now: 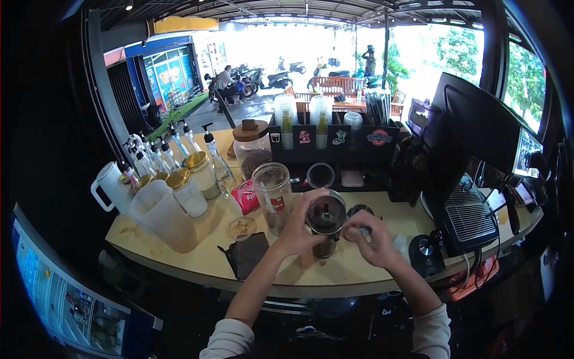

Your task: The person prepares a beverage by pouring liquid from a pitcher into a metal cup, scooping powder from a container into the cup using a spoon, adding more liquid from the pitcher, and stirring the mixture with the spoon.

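Observation:
My left hand (299, 227) is wrapped round what looks like a hand coffee grinder (326, 214), seen from above. It has a round rim, a dark inside and a small metal piece at the centre; its narrower brown lower part (324, 249) shows below my fingers. My right hand (372, 240) is beside it with fingers curled together round a small greyish piece that I cannot make out. A dark round piece (360, 210) lies just behind my right hand. Left of my left hand stands a tall clear jar (272, 194) with a red label.
A dark cloth (247, 255) and a plastic lid (241, 228) lie on the table at left. A frosted pitcher (164, 216), gold-lidded jars (190, 194) and pump bottles stand beyond. A black organizer (332, 143) holds cups. A scale-like black device (426, 251) and a monitor (472, 119) are right.

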Motion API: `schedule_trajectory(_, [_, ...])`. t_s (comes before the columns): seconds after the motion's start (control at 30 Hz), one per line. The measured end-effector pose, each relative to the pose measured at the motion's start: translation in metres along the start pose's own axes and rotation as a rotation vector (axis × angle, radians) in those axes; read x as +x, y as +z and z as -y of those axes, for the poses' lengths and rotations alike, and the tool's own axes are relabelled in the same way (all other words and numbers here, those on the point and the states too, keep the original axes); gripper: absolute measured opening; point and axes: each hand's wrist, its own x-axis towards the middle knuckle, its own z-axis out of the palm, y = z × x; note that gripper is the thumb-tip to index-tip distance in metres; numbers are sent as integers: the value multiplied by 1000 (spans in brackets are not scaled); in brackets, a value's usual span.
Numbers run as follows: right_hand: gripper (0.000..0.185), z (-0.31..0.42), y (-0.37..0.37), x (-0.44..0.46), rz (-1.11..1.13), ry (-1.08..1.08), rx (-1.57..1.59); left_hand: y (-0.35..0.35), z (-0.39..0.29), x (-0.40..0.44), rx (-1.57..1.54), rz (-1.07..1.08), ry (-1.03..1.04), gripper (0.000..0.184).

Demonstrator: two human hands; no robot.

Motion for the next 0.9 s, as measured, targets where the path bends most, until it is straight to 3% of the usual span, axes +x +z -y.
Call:
schedule_trajectory(0.07, [11, -2, -1, 1, -78, -2, -11, -1, -3, 1, 104, -10, -25, 84])
schedule_trajectory(0.13, [13, -7, -1, 1, 34, 15, 61, -1, 0, 1, 112, -9, -24, 83])
schedule_trajectory(0.23, [14, -3, -1, 4, -58, -44, 5, -3, 2, 3, 149, -4, -3, 82])
schedule_trajectory(0.57, [13, -14, -6, 10, 26, 4, -17, -6, 2, 5, 241, -1, 15, 82])
schedule_trajectory(0.9, [11, -20, 6, 13, -126, 28, 27, 0, 8, 3, 157, -99, -7, 82])
